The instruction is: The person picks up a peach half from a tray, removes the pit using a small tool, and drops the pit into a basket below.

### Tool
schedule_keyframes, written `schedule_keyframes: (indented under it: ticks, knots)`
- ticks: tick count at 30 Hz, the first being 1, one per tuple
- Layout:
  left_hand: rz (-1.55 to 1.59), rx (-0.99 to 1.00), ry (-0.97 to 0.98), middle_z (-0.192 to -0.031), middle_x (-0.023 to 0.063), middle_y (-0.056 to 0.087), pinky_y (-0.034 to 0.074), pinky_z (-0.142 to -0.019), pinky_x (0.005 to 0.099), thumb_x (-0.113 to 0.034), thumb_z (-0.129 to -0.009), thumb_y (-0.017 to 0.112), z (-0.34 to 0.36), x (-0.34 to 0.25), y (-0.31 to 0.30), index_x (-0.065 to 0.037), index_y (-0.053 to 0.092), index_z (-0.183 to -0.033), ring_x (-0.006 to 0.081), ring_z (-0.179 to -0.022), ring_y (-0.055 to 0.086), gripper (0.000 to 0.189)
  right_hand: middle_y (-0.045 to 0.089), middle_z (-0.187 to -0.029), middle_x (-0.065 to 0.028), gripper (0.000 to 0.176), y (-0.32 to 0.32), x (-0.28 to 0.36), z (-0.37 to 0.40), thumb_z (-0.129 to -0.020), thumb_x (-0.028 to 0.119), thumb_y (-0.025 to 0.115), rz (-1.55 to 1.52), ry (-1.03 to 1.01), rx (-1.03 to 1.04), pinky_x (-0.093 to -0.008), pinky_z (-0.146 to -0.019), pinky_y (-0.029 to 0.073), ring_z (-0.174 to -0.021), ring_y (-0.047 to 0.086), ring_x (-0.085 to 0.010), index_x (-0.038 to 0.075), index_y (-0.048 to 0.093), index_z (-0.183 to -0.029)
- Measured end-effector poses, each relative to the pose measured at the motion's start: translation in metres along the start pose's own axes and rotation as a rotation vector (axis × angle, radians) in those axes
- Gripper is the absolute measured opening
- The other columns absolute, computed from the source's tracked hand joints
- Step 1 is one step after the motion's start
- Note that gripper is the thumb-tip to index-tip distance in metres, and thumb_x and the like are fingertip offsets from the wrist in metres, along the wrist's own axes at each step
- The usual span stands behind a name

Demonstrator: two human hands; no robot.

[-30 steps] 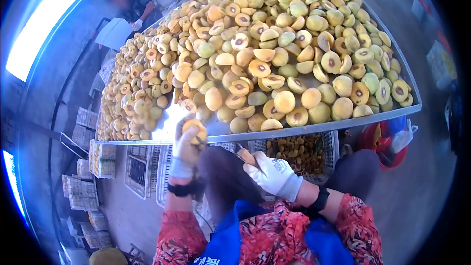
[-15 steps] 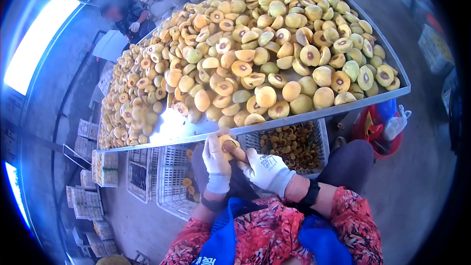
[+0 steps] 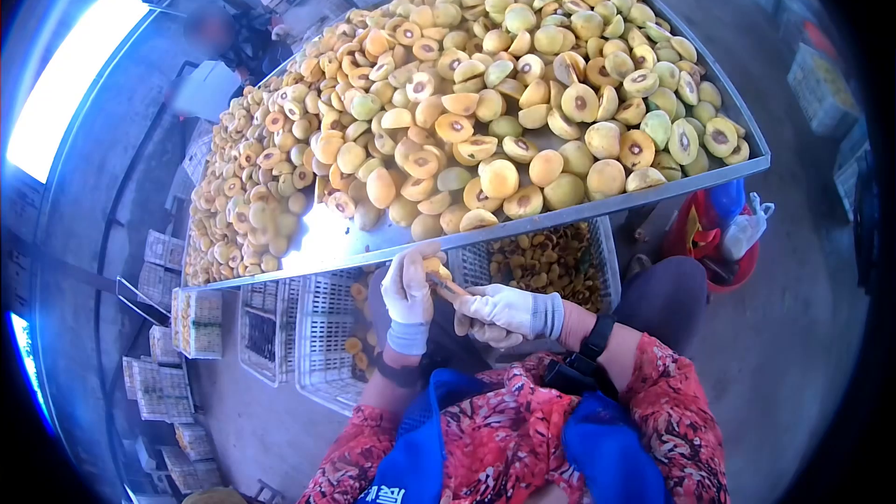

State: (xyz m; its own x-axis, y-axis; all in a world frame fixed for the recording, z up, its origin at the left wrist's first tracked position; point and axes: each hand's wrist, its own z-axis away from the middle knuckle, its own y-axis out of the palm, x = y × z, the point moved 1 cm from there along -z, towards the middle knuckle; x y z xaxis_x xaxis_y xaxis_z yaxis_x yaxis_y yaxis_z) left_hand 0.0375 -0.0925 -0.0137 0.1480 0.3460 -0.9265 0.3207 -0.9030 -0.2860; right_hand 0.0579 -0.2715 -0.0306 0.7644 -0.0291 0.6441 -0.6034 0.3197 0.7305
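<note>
My left hand (image 3: pixel 406 289), in a white glove, is closed around a yellow peach half (image 3: pixel 435 267) just below the table's near edge. My gloved right hand (image 3: pixel 504 311) grips a tool with a brown handle (image 3: pixel 451 290). The tool's tip meets the peach half; its exact shape is hidden by the fruit and fingers. Beyond both hands, a large heap of halved yellow peaches (image 3: pixel 448 131) covers much of the metal-rimmed table (image 3: pixel 560 217). Many halves show brown centres where the cut side faces up.
Under the table edge, a white crate (image 3: pixel 611 271) contains brown scraps (image 3: pixel 546 261). Another white crate (image 3: pixel 322 345), at my left knee, holds some peach halves. A red bucket (image 3: pixel 744 271) with plastic bags stands right. Another person (image 3: pixel 245 42) is at the far left.
The peach half has turned from facing me to nearly edge-on. My right hand has rolled over, its wrist turning, with the tool still against the fruit. The view has shifted slightly.
</note>
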Motion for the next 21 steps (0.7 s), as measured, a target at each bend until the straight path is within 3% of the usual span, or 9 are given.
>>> schedule_keyframes:
  ticks: [3,4,7,9,11,14,16,19,21]
  knots:
    - [-0.133,-0.037,0.104,-0.088,0.0103,0.068,0.052,-0.069,0.0267,-0.038,-0.102,0.042,0.002,-0.006,-0.002,0.004,0.064,-0.105,0.0149,-0.076,0.064,0.047,0.040,-0.058,0.0038,0.035,0.001,-0.012,-0.007,-0.098,0.041,0.050,0.257,-0.067,-0.068,-0.0248,-0.034,0.027,-0.041,0.034,-0.0050,0.006,0.051,-0.097]
    - [-0.211,-0.009,0.151,-0.087,0.0104,0.068,0.052,-0.069,0.0265,-0.039,-0.102,0.041,0.002,-0.001,-0.004,0.004,0.064,-0.104,0.0149,-0.075,0.064,0.048,0.040,-0.056,0.0041,0.036,0.004,-0.022,-0.015,-0.097,0.043,0.050,0.421,-0.211,-0.232,-0.0244,-0.034,0.026,-0.040,0.034,-0.0053,0.007,0.051,-0.098]
    - [-0.243,0.017,0.154,-0.085,0.0112,0.069,0.052,-0.063,0.0266,-0.045,-0.101,0.039,0.005,0.001,-0.004,0.002,0.065,-0.100,0.0157,-0.069,0.064,0.054,0.039,-0.056,0.0038,0.038,0.002,-0.022,-0.012,-0.098,0.043,0.049,0.233,-0.061,-0.090,-0.0235,-0.034,0.026,-0.039,0.033,-0.0055,0.005,0.052,-0.096]
    - [0.325,0.036,-0.251,-0.085,0.0133,0.068,0.053,-0.064,0.0305,-0.044,-0.101,0.038,0.007,0.000,-0.002,0.004,0.065,-0.098,0.0199,-0.068,0.064,0.054,0.039,-0.056,0.0033,0.039,0.008,-0.016,-0.007,-0.098,0.043,0.048,0.073,-0.032,0.027,-0.0232,-0.034,0.026,-0.039,0.032,-0.0056,0.005,0.052,-0.094]
    - [0.450,0.013,-0.322,-0.086,0.0137,0.067,0.054,-0.063,0.0317,-0.053,-0.099,0.037,0.006,0.010,0.002,0.003,0.062,-0.101,0.0208,-0.066,0.064,0.062,0.039,-0.056,0.0028,0.040,0.015,-0.015,-0.005,-0.098,0.043,0.048,-0.082,-0.003,0.145,-0.0229,-0.033,0.026,-0.038,0.032,-0.0057,0.004,0.052,-0.093]
    - [0.747,-0.355,-0.551,-0.085,0.0122,0.065,0.054,-0.057,0.0324,-0.049,-0.100,0.038,-0.004,0.019,0.000,0.000,0.058,-0.109,0.0221,-0.066,0.064,0.054,0.039,-0.056,0.0011,0.048,0.027,-0.020,-0.002,-0.098,0.049,0.045,0.024,-0.155,-0.133,-0.0228,-0.032,0.025,-0.037,0.031,-0.0063,0.002,0.053,-0.091]
    - [0.389,-0.323,-0.406,-0.089,0.0115,0.062,0.054,-0.062,0.0314,-0.040,-0.100,0.042,-0.011,0.020,-0.041,-0.003,0.061,-0.102,0.0188,-0.071,0.062,0.042,0.038,-0.053,0.0014,0.054,0.012,-0.029,-0.007,-0.096,0.056,0.044,-0.106,-0.137,-0.231,-0.0232,-0.031,0.025,-0.035,0.031,-0.0075,0.003,0.053,-0.089]
    - [-0.755,-0.391,-0.053,-0.116,0.0184,0.055,0.047,-0.088,0.0407,-0.030,-0.097,0.050,-0.025,0.034,-0.102,0.000,0.052,-0.127,0.0274,-0.103,0.057,0.042,0.038,-0.050,0.0008,0.060,0.004,-0.034,-0.002,-0.093,0.064,0.043,-0.290,-0.118,-0.453,-0.0243,-0.031,0.025,-0.033,0.032,-0.0102,0.005,0.053,-0.086]
    - [-0.977,-0.326,0.167,-0.131,0.0208,0.047,0.044,-0.095,0.0421,-0.030,-0.093,0.058,-0.038,0.018,-0.103,0.000,0.045,-0.134,0.0305,-0.113,0.052,0.052,0.041,-0.051,0.0001,0.059,0.004,-0.039,0.001,-0.093,0.063,0.043,-0.295,-0.189,-0.571,-0.0246,-0.031,0.025,-0.033,0.034,-0.0110,0.005,0.054,-0.087]
